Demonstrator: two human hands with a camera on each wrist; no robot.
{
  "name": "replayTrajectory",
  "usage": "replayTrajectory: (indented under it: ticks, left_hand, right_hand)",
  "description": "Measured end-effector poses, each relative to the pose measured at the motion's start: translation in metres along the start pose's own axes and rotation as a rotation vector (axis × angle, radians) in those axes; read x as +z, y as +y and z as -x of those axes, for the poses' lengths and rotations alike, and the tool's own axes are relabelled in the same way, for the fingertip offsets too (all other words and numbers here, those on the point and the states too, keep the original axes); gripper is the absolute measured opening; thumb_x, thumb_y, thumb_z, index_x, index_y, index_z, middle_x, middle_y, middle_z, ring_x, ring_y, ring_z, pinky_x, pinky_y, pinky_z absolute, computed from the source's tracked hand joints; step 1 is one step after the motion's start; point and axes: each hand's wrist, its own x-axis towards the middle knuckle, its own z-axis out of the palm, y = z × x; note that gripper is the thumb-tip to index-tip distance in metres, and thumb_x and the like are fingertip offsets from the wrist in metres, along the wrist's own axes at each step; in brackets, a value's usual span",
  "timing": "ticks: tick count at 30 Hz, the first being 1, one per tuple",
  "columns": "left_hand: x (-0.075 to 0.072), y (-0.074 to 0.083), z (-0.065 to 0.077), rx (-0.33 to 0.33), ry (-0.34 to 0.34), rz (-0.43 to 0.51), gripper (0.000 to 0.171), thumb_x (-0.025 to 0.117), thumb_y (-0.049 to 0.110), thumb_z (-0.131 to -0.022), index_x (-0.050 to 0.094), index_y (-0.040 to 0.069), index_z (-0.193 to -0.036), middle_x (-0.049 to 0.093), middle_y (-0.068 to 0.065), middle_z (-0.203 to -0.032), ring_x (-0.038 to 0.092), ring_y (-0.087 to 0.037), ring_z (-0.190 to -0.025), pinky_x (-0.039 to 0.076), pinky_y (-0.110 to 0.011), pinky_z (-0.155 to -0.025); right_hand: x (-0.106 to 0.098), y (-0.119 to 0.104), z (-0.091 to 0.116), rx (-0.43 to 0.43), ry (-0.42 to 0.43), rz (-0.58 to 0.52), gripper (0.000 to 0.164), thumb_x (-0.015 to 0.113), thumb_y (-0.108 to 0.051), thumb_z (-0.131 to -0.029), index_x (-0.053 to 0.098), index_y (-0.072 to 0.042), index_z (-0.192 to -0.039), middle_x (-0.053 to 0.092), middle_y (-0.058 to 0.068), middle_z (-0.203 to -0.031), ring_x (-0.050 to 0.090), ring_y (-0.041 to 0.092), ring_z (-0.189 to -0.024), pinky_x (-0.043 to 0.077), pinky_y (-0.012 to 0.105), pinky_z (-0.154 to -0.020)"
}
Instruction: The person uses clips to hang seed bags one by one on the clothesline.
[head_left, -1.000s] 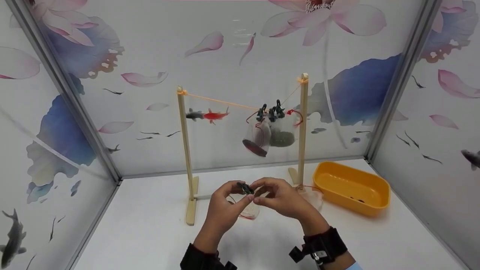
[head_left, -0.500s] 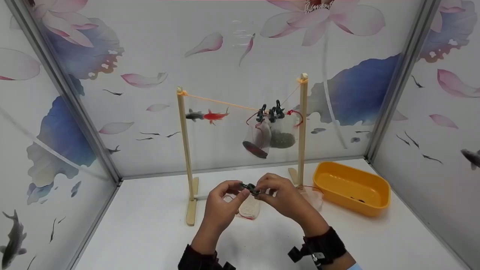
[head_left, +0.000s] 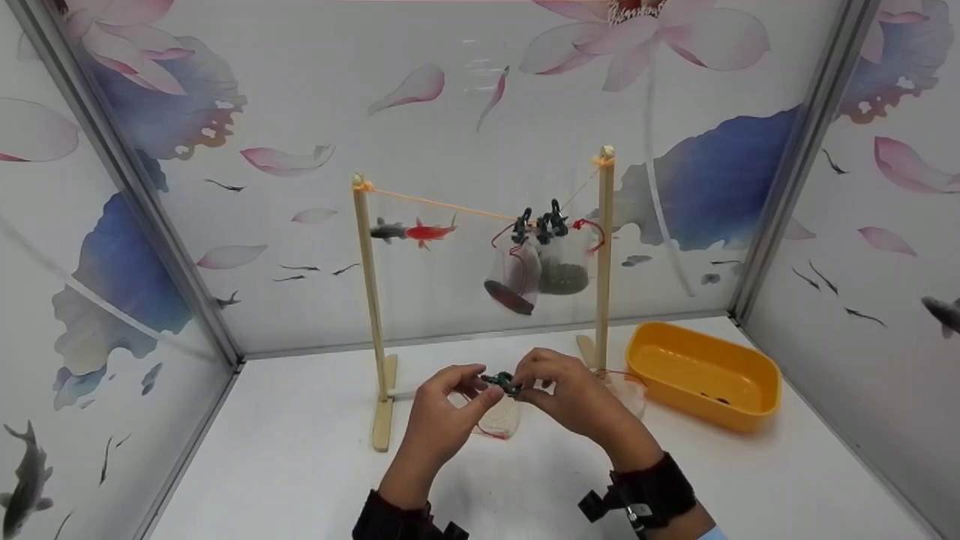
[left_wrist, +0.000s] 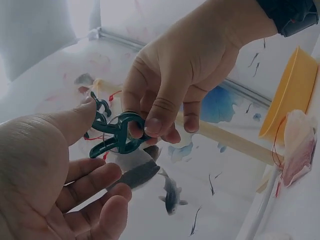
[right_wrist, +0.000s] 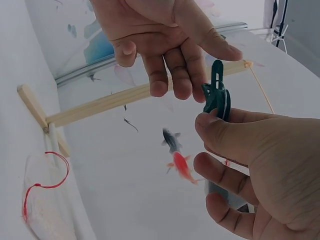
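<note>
A dark green plastic spring clip (head_left: 501, 382) is between my hands, low over the table. My right hand (head_left: 562, 390) pinches its ring end between thumb and fingers, plain in the right wrist view, where the clip (right_wrist: 217, 95) points upward. Beside the other end is my left hand (head_left: 442, 420), its thumb tip right at the clip and its fingers loosely bent. Beneath the hands lies a mesh pouch (head_left: 500, 418) with a red cord, partly hidden. Similar dark clips (head_left: 553, 221) hold two filled pouches, one dark-bottomed pouch (head_left: 514, 281) and one greenish pouch (head_left: 564, 274), on an orange string.
The string (head_left: 442, 202) sags between a left wooden post (head_left: 369, 285) and a right wooden post (head_left: 605, 262). A yellow basin (head_left: 705, 375) with small dark bits inside stands at the right. Next to it lies another pale pouch (head_left: 626, 391). Printed panels enclose the white table (head_left: 285, 450).
The clip has turned from steeply slanted to nearly level. My right hand has taken its right end, while my left index finger has come away from it. The hanging pouches stay put.
</note>
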Motion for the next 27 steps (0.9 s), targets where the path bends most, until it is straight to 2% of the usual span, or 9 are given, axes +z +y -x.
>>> replayTrajectory:
  ticks: [3, 9, 14, 16, 18, 21, 23, 25, 27]
  left_hand:
    - [-0.001, -0.001, 0.0, 0.003, -0.018, -0.014, 0.047, 0.087, 0.044, -0.102, 0.082, 0.009, -0.133, 0.081, -0.002, -0.111, 0.074, -0.017, -0.105, 0.059, -0.035, -0.094]
    - [-0.002, -0.003, 0.0, 0.022, -0.03, -0.055, 0.04, 0.087, 0.043, -0.102, 0.084, 0.011, -0.126, 0.079, 0.002, -0.103, 0.073, -0.015, -0.102, 0.06, -0.036, -0.095]
    - [-0.001, -0.003, 0.0, 0.049, 0.008, -0.138, 0.038, 0.084, 0.049, -0.103, 0.087, 0.013, -0.118, 0.077, 0.007, -0.097, 0.072, -0.01, -0.097, 0.058, -0.031, -0.086]
    - [0.0, -0.004, 0.0, 0.067, 0.039, -0.183, 0.037, 0.083, 0.05, -0.103, 0.087, 0.015, -0.113, 0.077, 0.008, -0.094, 0.071, -0.008, -0.093, 0.057, -0.028, -0.081]
    - [0.001, -0.004, 0.0, 0.088, 0.076, -0.22, 0.034, 0.082, 0.05, -0.104, 0.088, 0.017, -0.108, 0.076, 0.01, -0.091, 0.069, -0.006, -0.089, 0.055, -0.027, -0.077]
    - [0.001, -0.006, 0.0, 0.129, 0.133, -0.268, 0.028, 0.081, 0.045, -0.106, 0.088, 0.018, -0.101, 0.075, 0.011, -0.087, 0.067, -0.004, -0.084, 0.055, -0.026, -0.074]
    - [0.001, -0.008, 0.0, 0.149, 0.162, -0.288, 0.025, 0.081, 0.041, -0.107, 0.088, 0.018, -0.099, 0.075, 0.01, -0.086, 0.067, -0.004, -0.083, 0.056, -0.026, -0.074]
    - [0.0, -0.008, 0.0, 0.16, 0.177, -0.302, 0.023, 0.08, 0.037, -0.108, 0.088, 0.017, -0.1, 0.076, 0.008, -0.087, 0.068, -0.005, -0.084, 0.058, -0.027, -0.074]
    - [0.0, -0.009, 0.001, 0.162, 0.181, -0.309, 0.022, 0.078, 0.035, -0.109, 0.088, 0.016, -0.101, 0.078, 0.008, -0.089, 0.071, -0.006, -0.086, 0.06, -0.028, -0.076]
  right_hand:
    - [-0.001, 0.001, 0.0, -0.008, -0.009, 0.01, 0.022, 0.085, -0.003, -0.101, 0.086, -0.024, -0.109, 0.075, -0.007, -0.111, 0.07, 0.006, -0.098, 0.067, 0.043, -0.094]
    - [-0.002, 0.001, 0.0, -0.027, -0.007, 0.026, 0.021, 0.086, -0.003, -0.1, 0.086, -0.022, -0.108, 0.076, -0.006, -0.11, 0.071, 0.008, -0.098, 0.067, 0.035, -0.095]
    - [-0.005, 0.002, 0.001, -0.043, -0.022, 0.024, 0.021, 0.085, -0.005, -0.101, 0.084, -0.023, -0.112, 0.077, -0.007, -0.11, 0.071, 0.006, -0.097, 0.068, 0.04, -0.093]
    - [-0.007, 0.004, 0.001, -0.011, -0.024, 0.023, 0.02, 0.085, -0.008, -0.102, 0.083, -0.023, -0.115, 0.079, -0.004, -0.113, 0.073, 0.009, -0.098, 0.068, 0.044, -0.092]
    - [-0.011, 0.006, 0.002, 0.095, -0.015, 0.023, 0.018, 0.084, -0.013, -0.105, 0.082, -0.022, -0.12, 0.08, -0.002, -0.115, 0.075, 0.013, -0.101, 0.068, 0.047, -0.093]
    - [-0.019, 0.019, 0.003, 0.352, -0.008, 0.054, 0.021, 0.082, -0.021, -0.107, 0.08, -0.018, -0.128, 0.081, 0.004, -0.12, 0.077, 0.022, -0.106, 0.067, 0.052, -0.097]
    - [-0.025, 0.033, 0.006, 0.507, -0.007, 0.112, 0.026, 0.081, -0.023, -0.108, 0.079, -0.013, -0.132, 0.082, 0.009, -0.121, 0.078, 0.028, -0.108, 0.066, 0.054, -0.098]
    - [-0.031, 0.051, 0.011, 0.611, -0.024, 0.197, 0.027, 0.079, -0.023, -0.108, 0.078, -0.007, -0.13, 0.082, 0.014, -0.116, 0.078, 0.03, -0.104, 0.065, 0.054, -0.095]
    - [-0.038, 0.068, 0.019, 0.672, -0.047, 0.288, 0.027, 0.078, -0.025, -0.108, 0.078, 0.0, -0.118, 0.08, 0.016, -0.103, 0.075, 0.029, -0.091, 0.064, 0.049, -0.082]
